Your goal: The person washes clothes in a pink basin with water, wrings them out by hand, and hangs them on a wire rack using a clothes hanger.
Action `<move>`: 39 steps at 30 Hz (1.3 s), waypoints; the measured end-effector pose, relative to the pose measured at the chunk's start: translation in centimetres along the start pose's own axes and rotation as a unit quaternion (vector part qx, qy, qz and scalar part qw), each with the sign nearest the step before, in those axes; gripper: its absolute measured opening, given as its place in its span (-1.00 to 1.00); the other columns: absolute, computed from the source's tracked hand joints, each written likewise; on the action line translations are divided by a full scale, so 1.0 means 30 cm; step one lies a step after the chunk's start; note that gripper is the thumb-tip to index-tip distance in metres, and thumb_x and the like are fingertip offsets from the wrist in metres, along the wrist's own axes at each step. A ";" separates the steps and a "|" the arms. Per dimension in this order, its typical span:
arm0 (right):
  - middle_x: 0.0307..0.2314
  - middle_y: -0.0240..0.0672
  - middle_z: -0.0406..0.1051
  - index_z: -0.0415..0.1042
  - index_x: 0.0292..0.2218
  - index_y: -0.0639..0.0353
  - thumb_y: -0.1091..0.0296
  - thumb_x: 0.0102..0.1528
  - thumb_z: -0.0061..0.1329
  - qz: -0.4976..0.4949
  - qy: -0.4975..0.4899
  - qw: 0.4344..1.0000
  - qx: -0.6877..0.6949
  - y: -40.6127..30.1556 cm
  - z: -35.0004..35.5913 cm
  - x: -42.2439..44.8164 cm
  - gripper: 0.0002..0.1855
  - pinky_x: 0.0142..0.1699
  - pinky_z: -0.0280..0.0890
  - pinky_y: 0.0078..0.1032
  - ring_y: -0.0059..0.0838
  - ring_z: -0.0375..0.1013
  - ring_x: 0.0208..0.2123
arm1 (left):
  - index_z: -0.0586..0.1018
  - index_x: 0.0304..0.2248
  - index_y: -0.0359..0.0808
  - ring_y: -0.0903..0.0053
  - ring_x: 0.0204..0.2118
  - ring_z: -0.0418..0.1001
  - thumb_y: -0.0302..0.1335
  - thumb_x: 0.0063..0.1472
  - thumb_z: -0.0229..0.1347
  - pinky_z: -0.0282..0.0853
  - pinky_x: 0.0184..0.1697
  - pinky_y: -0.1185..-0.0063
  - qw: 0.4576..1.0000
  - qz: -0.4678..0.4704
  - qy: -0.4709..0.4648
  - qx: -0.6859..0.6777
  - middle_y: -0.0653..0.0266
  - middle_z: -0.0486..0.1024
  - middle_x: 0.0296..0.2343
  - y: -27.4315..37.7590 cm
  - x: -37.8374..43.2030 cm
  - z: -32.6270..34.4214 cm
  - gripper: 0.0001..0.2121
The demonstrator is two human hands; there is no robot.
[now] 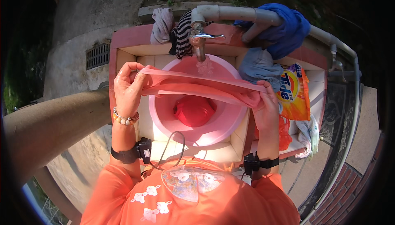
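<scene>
A wet pink cloth garment (197, 86) is stretched between my two hands, its pale waistband-like edge pulled taut. My left hand (128, 86) grips one end and my right hand (267, 104) grips the other. Below the fabric stands a pink plastic basin (157, 114), where a red cloth (196, 111) lies bunched at the bottom. Water runs from a metal tap (200, 44) behind the garment into the basin's far side.
The basin stands in a tiled sink (123, 35). A striped cloth (182, 36), a grey cloth (162, 24) and a blue cloth (282, 30) hang near the pipe (237, 13). Light-blue fabric (260, 66), a Tide bag (293, 94) and a red plastic bag (284, 134) are at the right.
</scene>
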State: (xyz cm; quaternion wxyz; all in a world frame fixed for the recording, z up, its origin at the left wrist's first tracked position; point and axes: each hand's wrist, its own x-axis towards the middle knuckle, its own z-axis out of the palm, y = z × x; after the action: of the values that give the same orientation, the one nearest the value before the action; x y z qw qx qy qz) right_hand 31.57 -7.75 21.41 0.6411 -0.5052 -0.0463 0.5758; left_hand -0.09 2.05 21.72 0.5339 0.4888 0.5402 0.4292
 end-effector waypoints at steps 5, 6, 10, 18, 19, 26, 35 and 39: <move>-0.55 -0.48 0.29 0.34 -0.20 0.23 0.42 0.21 -0.25 0.073 -0.089 0.949 -0.292 0.168 -0.058 0.136 -0.83 -0.34 0.16 -0.82 -0.73 0.25 -0.49 | 0.53 -0.31 -0.37 0.74 -0.61 0.27 -0.44 0.16 0.03 0.23 -0.53 0.70 0.977 -0.090 -0.082 0.177 0.34 0.41 -0.65 -0.208 0.057 0.087 -0.83; -0.54 -0.44 0.32 0.34 -0.17 0.19 0.36 0.21 -0.24 0.054 -0.135 0.938 -0.314 0.276 -0.137 0.206 -0.80 -0.32 0.21 -0.73 -0.64 0.31 -0.46 | 0.55 -0.24 -0.33 0.59 -0.58 0.40 -0.37 0.17 0.02 0.32 -0.47 0.60 0.960 -0.116 -0.138 0.213 0.18 0.48 -0.59 -0.316 0.071 0.123 -0.76; -0.44 -0.19 0.40 0.35 -0.09 0.04 0.17 0.17 -0.23 -0.004 -0.082 0.814 -0.575 0.620 -0.230 0.342 -0.69 -0.17 0.30 -0.40 -0.25 0.44 -0.26 | 0.54 -0.16 -0.19 0.28 -0.41 0.52 -0.34 0.16 -0.02 0.38 -0.27 0.46 0.915 -0.216 -0.131 0.316 0.13 0.54 -0.54 -0.671 0.015 0.252 -0.72; -0.40 -0.07 0.42 0.39 -0.13 0.16 0.29 0.11 -0.16 -0.194 -0.127 0.712 -0.663 0.824 -0.414 0.492 -0.70 -0.08 0.26 -0.30 -0.15 0.43 -0.24 | 0.53 -0.19 -0.22 0.14 -0.37 0.50 -0.47 0.10 -0.01 0.39 -0.23 0.38 0.934 -0.108 -0.116 0.319 0.01 0.52 -0.49 -0.855 0.005 0.238 -0.74; -0.40 -0.07 0.42 0.39 -0.13 0.16 0.29 0.11 -0.16 -0.194 -0.135 0.711 -0.662 0.789 -0.356 0.488 -0.70 -0.08 0.26 -0.30 -0.15 0.43 -0.24 | 0.53 -0.21 -0.25 0.12 -0.37 0.49 -0.48 0.09 -0.01 0.40 -0.25 0.38 0.937 -0.165 -0.091 0.296 0.01 0.51 -0.49 -0.843 0.022 0.217 -0.76; -0.31 -0.07 0.43 0.36 -0.12 0.20 0.39 0.06 -0.12 -0.236 -0.227 0.807 -0.491 0.515 -0.004 0.186 -0.68 -0.11 0.29 -0.37 -0.13 0.41 -0.19 | 0.44 -0.19 -0.45 0.61 -0.45 0.48 -0.53 0.12 0.06 0.41 -0.39 0.65 0.952 -0.259 -0.133 -0.097 0.25 0.50 -0.53 -0.453 -0.034 0.279 -0.75; -0.45 -0.34 0.38 0.31 -0.37 0.28 0.39 0.13 -0.14 -0.008 -0.272 0.922 -0.275 0.639 0.071 0.167 -0.87 -0.24 0.25 -0.60 -0.61 0.34 -0.38 | 0.43 -0.14 -0.29 0.50 -0.41 0.42 -0.03 0.16 0.01 0.37 -0.37 0.57 0.802 -0.471 -0.034 -0.365 0.27 0.46 -0.38 -0.576 0.003 0.209 -0.52; -0.45 -0.43 0.35 0.31 -0.37 0.26 0.47 0.12 -0.14 -0.041 -0.363 0.891 -0.270 0.538 0.213 0.014 -0.95 -0.24 0.23 -0.60 -0.70 0.30 -0.39 | 0.40 -0.09 -0.34 0.32 -0.19 0.45 0.03 0.17 -0.06 0.41 -0.15 0.43 0.781 -0.498 -0.070 -0.370 0.10 0.46 -0.28 -0.546 0.001 0.254 -0.44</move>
State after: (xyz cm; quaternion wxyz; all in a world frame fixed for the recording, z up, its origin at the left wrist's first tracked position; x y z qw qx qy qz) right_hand 16.44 -6.43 12.99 0.4410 -0.4122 -0.4506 0.6577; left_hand 6.35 -0.89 5.11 0.8496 -0.0543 0.4689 0.2353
